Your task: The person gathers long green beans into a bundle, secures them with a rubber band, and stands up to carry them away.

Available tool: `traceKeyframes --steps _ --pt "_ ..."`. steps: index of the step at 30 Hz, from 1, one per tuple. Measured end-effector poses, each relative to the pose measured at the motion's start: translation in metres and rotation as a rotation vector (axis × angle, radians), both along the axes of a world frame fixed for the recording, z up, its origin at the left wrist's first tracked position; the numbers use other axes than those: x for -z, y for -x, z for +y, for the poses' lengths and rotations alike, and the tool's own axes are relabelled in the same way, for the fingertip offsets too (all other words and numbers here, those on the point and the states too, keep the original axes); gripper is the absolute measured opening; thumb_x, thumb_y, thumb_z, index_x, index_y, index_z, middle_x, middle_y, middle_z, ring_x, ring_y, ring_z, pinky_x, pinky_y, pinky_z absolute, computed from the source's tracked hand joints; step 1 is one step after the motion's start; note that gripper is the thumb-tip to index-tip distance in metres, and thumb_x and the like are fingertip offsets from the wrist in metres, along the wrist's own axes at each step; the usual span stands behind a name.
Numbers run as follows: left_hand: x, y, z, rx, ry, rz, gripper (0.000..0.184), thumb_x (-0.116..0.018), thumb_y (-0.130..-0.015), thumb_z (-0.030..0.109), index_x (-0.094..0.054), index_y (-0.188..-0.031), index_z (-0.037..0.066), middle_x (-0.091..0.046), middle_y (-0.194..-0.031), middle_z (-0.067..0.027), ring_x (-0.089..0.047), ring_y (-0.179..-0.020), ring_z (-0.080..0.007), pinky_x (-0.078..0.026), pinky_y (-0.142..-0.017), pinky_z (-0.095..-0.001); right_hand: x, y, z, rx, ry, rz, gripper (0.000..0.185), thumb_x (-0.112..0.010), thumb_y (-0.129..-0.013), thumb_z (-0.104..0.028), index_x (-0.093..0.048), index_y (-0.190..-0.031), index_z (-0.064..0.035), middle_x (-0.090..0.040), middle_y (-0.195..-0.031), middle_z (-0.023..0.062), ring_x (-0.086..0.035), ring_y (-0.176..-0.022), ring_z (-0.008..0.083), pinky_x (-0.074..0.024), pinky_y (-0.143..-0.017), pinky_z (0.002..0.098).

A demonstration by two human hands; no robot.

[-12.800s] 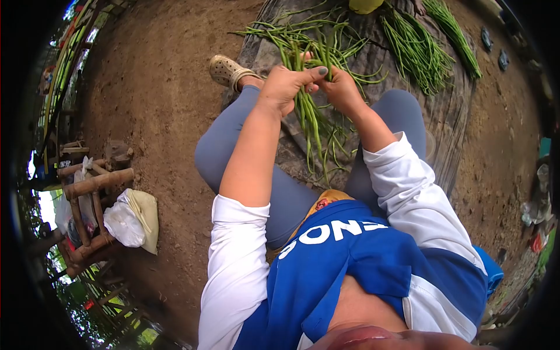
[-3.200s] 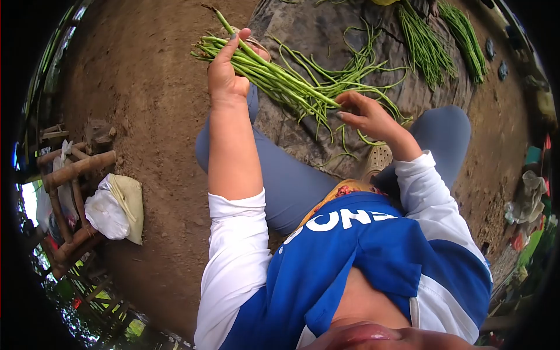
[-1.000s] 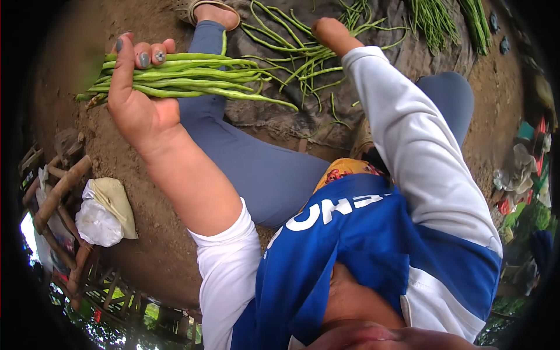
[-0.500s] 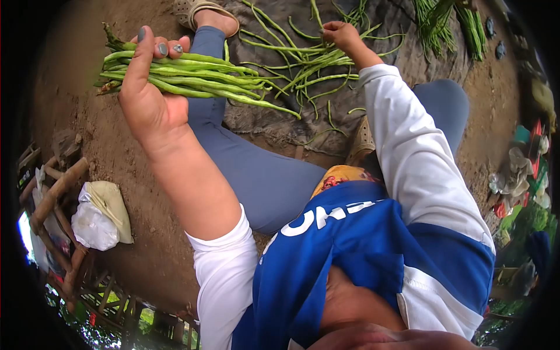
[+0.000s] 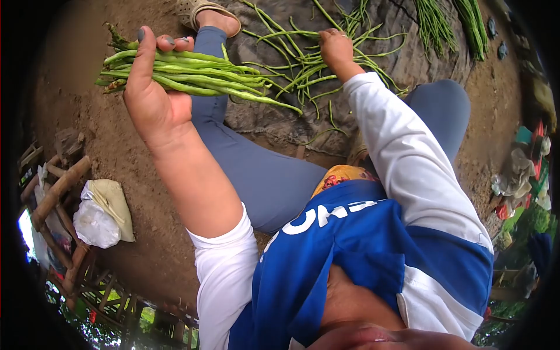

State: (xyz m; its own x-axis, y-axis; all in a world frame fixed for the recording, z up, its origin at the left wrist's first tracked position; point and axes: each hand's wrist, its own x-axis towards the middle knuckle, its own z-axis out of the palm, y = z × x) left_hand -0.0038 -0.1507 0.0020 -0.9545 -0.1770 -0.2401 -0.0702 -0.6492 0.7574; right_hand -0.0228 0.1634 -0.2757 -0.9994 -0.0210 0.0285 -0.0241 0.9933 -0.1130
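My left hand (image 5: 154, 87) is wrapped round a bundle of long green beans (image 5: 216, 74), thumb over the top, above my bent leg. The stem ends stick out left of the palm and the thin ends point right. Over the loose green beans (image 5: 309, 61) spread on a dark cloth (image 5: 251, 119), my right hand (image 5: 336, 49) reaches down with its fingers closed at the beans. The back of the hand hides what its fingertips hold, if anything.
Two bean bundles, one (image 5: 434, 26) beside another (image 5: 472, 26), lie at the cloth's upper right. A pale sack (image 5: 114, 204) with a white plastic bag (image 5: 96, 224) rests on the dirt by a wooden frame (image 5: 61, 192). Plastic litter (image 5: 519, 169) is at the far right.
Since half a second ago, my right hand has moved slightly left and down over the loose beans. My left hand keeps its bundle, almost unmoved. Earlier, both hands were together over the cloth.
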Motion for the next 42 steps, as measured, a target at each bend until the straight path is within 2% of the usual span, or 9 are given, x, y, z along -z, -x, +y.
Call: traceKeyframes --steps 2,7,13,17,24,26,30,37,42 --pt "0.001 0.000 0.000 -0.002 0.013 -0.003 0.022 -0.068 -0.089 0.019 -0.057 -0.082 0.002 -0.058 -0.077 -0.0070 -0.059 -0.077 -0.0233 -0.049 -0.083 -0.0389 0.019 -0.002 -0.005 0.084 0.013 0.174 0.021 -0.052 -0.086 -0.017 -0.070 -0.095 -0.0143 -0.065 -0.111 0.0076 -0.062 -0.103 0.0281 -0.0494 -0.082 0.0454" --pt "0.000 0.003 0.000 0.004 0.003 -0.011 0.022 -0.068 -0.089 0.019 -0.057 -0.081 0.002 -0.058 -0.075 -0.0071 -0.060 -0.076 -0.0235 -0.049 -0.083 -0.0380 0.005 0.012 0.019 0.060 -0.209 -0.238 0.020 -0.053 -0.089 -0.020 -0.071 -0.095 -0.0163 -0.067 -0.108 0.0059 -0.063 -0.103 0.0257 -0.0490 -0.083 0.0441" --pt "0.014 0.006 0.000 0.016 0.035 -0.035 0.019 -0.069 -0.088 0.018 -0.060 -0.088 0.001 -0.064 -0.082 -0.0097 -0.064 -0.078 -0.0226 -0.052 -0.078 -0.0357 -0.039 0.028 0.034 0.273 0.357 -0.323 0.029 -0.071 -0.080 -0.034 -0.071 -0.105 -0.0192 -0.072 -0.093 0.0072 -0.068 -0.087 0.0232 -0.0519 -0.076 0.0368" --pt "0.030 0.010 0.022 -0.008 0.148 -0.167 0.039 -0.068 -0.088 0.018 -0.055 -0.112 -0.010 -0.065 -0.111 -0.0204 -0.063 -0.104 -0.0290 -0.053 -0.086 -0.0377 -0.058 0.021 0.027 0.260 0.846 -0.241 0.026 -0.077 -0.078 -0.025 -0.071 -0.098 -0.0089 -0.070 -0.083 0.0027 -0.065 -0.076 0.0120 -0.0507 -0.070 0.0280" --pt "0.057 0.026 0.037 0.142 0.005 -0.204 0.025 -0.069 -0.085 0.012 -0.058 -0.100 -0.005 -0.064 -0.088 -0.0146 -0.065 -0.081 -0.0250 -0.054 -0.073 -0.0344 -0.151 -0.031 -0.029 -0.075 1.279 -0.260 0.016 -0.070 -0.085 -0.005 -0.068 -0.100 -0.0029 -0.066 -0.089 -0.0031 -0.058 -0.083 0.0053 -0.0480 -0.078 0.0222" --pt "0.058 0.029 0.026 0.246 0.011 -0.147 0.038 -0.066 -0.088 0.018 -0.055 -0.112 -0.010 -0.064 -0.100 -0.0186 -0.065 -0.094 -0.0278 -0.054 -0.082 -0.0361 -0.161 -0.042 -0.034 -0.133 1.199 -0.260 0.017 -0.070 -0.085 -0.005 -0.067 -0.102 -0.0033 -0.066 -0.089 -0.0024 -0.059 -0.084 0.0056 -0.0484 -0.080 0.0228" --pt "0.045 0.022 0.016 0.142 -0.067 -0.154 0.015 -0.071 -0.083 0.008 -0.060 -0.085 -0.001 -0.063 -0.078 -0.0121 -0.063 -0.070 -0.0244 -0.055 -0.068 -0.0366 -0.162 -0.045 -0.030 -0.121 1.216 -0.351 0.024 -0.072 -0.084 -0.009 -0.067 -0.107 -0.0040 -0.068 -0.097 0.0002 -0.062 -0.090 0.0099 -0.0496 -0.081 0.0267" --pt "-0.011 -0.003 -0.023 -0.199 0.080 0.048 0.026 -0.062 -0.092 0.021 -0.056 -0.092 -0.004 -0.064 -0.097 -0.0184 -0.065 -0.091 -0.0330 -0.050 -0.092 -0.0501 -0.021 -0.053 0.017 0.143 0.322 -0.271 0.024 -0.057 -0.087 -0.017 -0.069 -0.107 -0.0151 -0.067 -0.109 0.0104 -0.063 -0.099 0.0315 -0.0508 -0.085 0.0419" --pt "-0.004 0.001 -0.050 -0.248 0.051 0.031 0.026 -0.063 -0.092 0.021 -0.054 -0.092 -0.003 -0.059 -0.087 -0.0148 -0.062 -0.092 -0.0348 -0.048 -0.092 -0.0553 0.009 -0.082 0.015 -0.174 -0.031 -0.145 0.017 -0.055 -0.082 -0.017 -0.069 -0.090 -0.0148 -0.065 -0.091 0.0071 -0.062 -0.092 0.0278 -0.0508 -0.077 0.0429"
